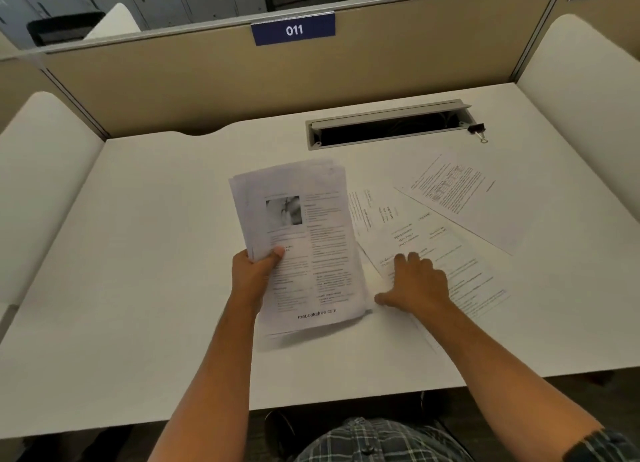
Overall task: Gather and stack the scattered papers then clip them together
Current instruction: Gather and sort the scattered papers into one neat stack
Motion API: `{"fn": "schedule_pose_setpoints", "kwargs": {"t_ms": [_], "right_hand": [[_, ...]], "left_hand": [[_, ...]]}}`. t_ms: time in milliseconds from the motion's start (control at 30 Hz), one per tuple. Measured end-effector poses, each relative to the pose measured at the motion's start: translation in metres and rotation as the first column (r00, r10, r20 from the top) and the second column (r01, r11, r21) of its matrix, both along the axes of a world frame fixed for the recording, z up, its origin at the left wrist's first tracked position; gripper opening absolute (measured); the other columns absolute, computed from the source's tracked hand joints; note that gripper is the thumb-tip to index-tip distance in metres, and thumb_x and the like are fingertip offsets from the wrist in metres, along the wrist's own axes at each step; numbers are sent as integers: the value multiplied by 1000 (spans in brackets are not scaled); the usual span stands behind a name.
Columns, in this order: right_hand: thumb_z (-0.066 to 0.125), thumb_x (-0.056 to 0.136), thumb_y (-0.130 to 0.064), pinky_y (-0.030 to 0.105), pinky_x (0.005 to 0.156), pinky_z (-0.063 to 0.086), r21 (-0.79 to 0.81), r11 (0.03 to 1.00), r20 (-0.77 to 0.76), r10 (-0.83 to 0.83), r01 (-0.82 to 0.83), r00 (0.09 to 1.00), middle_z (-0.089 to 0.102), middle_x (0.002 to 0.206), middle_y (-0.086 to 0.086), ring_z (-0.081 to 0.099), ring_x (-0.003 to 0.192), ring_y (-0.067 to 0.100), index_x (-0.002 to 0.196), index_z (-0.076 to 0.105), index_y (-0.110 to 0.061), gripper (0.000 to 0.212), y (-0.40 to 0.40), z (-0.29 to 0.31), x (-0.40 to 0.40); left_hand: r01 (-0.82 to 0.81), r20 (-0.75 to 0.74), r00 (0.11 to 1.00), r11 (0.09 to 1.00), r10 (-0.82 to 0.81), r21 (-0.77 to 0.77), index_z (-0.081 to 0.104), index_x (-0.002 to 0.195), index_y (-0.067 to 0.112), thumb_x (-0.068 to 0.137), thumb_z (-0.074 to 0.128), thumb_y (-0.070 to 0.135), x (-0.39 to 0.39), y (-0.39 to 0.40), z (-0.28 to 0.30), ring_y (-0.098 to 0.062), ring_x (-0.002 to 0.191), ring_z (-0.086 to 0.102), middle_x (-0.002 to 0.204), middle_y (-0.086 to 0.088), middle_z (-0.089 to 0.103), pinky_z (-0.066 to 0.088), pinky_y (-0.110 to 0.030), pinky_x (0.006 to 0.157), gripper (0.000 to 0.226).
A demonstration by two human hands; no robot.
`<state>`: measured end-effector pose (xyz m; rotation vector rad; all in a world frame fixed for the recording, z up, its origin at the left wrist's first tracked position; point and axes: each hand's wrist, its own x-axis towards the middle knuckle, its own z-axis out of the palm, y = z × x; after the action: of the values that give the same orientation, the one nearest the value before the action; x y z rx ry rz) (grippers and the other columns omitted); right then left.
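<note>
Two loose sheets [433, 239] under our flat right hand [414, 281] could crease; our left hand [254, 274] pinches an uneven stack [301, 246] that may fan out

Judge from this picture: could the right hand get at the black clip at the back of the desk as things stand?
Probably yes. The right hand holds nothing, resting on a loose sheet. The clip lies in the open by the cable slot, on that hand's side, with only flat sheets between.
</note>
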<state>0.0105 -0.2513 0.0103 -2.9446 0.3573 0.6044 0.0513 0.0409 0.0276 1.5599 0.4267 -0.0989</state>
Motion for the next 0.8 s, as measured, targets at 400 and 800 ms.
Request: {"fn": "schedule_pose_setpoints", "kwargs": {"t_ms": [400,800], "right_hand": [[49,100,-26,40,103,50,-220,968,45,133,-120,990,38,155,34,55,132,39,156,29,-1,65,12,-17,-2],[56,96,-24,40,92,56,-169,981,75,111,-97,991,52,142,27,61,120,35,160,20,-6,76,9,-17,4]], "left_hand": [[-64,-80,995,998,61,-28,70,112,11,84,83,13,2,-3,-7,-24,84,76,100,-3,78,63,-32,62,30],[-34,-90,995,999,33,-17,69,112,12,86,82,14,1,-5,-13,-23,82,77,101,-3,77,65,-39,69,30]]}}
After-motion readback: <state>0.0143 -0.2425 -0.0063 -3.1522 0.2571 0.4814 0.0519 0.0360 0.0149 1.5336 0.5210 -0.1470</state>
